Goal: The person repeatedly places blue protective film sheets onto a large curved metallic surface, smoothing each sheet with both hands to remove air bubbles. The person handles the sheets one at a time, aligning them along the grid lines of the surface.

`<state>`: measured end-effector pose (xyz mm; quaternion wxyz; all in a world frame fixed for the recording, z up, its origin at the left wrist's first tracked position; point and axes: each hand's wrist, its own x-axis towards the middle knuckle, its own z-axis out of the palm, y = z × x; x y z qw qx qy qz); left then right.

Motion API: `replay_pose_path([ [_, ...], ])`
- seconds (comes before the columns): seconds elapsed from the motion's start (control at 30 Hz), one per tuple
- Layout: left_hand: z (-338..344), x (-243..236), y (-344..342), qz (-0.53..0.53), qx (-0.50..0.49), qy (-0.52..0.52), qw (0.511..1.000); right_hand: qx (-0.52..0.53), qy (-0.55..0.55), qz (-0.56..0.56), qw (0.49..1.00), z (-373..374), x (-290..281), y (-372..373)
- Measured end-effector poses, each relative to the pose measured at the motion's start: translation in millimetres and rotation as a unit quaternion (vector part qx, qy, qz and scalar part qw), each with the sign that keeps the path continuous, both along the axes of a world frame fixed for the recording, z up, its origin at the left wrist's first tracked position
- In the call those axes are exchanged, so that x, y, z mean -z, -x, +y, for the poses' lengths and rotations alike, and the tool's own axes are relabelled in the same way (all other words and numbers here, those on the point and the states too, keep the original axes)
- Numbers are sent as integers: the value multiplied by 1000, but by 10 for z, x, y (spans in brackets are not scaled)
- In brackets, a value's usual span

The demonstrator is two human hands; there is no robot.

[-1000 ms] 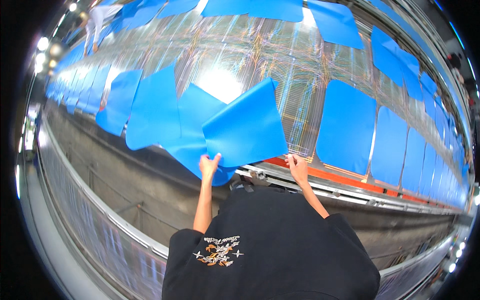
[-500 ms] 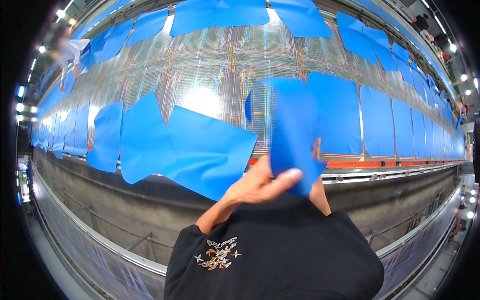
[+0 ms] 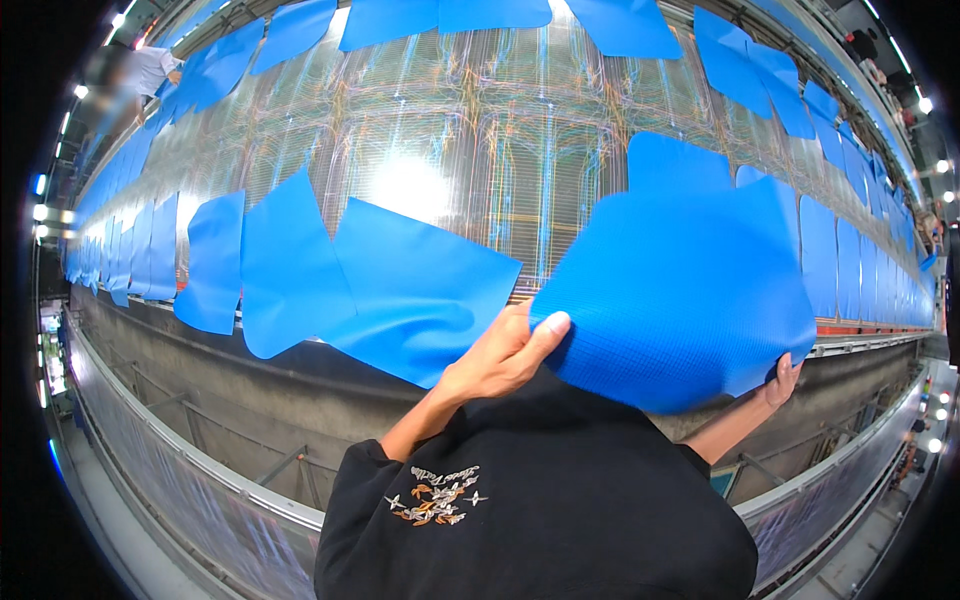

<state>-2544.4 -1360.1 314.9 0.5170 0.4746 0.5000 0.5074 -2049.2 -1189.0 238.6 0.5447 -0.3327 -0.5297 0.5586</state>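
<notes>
A blue sheet (image 3: pixel 690 290) with a fine textured surface is spread between my two hands, raised over the near edge of the long metal table. My left hand (image 3: pixel 508 345) pinches its left corner, thumb on top. At the lower right corner, my right hand (image 3: pixel 782 382) grips the edge, its fingers partly behind the sheet. Left of it, another blue sheet (image 3: pixel 420 290) lies with one corner beside my left hand and its near side over the table edge. Part of a further blue sheet (image 3: pixel 678 162) shows behind the held one.
The shiny ribbed table surface (image 3: pixel 430 130) carries rows of blue sheets along both long sides. A metal rail (image 3: pixel 220 490) curves round behind me, beyond a dark gap. At the far left, a person (image 3: pixel 150 75) in a light top stands by the table.
The blue sheet, earlier folded and blurred between my hands, is now opened out wide. My right hand has moved to the right with its corner; my left hand has shifted slightly.
</notes>
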Motion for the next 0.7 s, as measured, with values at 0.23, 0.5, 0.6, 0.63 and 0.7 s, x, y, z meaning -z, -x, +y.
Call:
replay_pose_path([
  [0.23,714,169,618,-128,-294,-11,947,110,96,-78,986,770,-471,1559],
  [0.5,2097,260,1709,-159,-360,-122,911,48,65,-95,992,2362,-447,3095],
  [0.6,2053,274,1719,-174,-323,-130,921,108,83,-74,988,2251,-700,3044],
  [0.63,2010,307,1704,-183,-320,-112,923,90,51,-146,984,2239,-611,3011],
  [0.7,1828,703,1687,-149,-337,-56,928,41,-10,-276,960,2225,-194,2935],
])
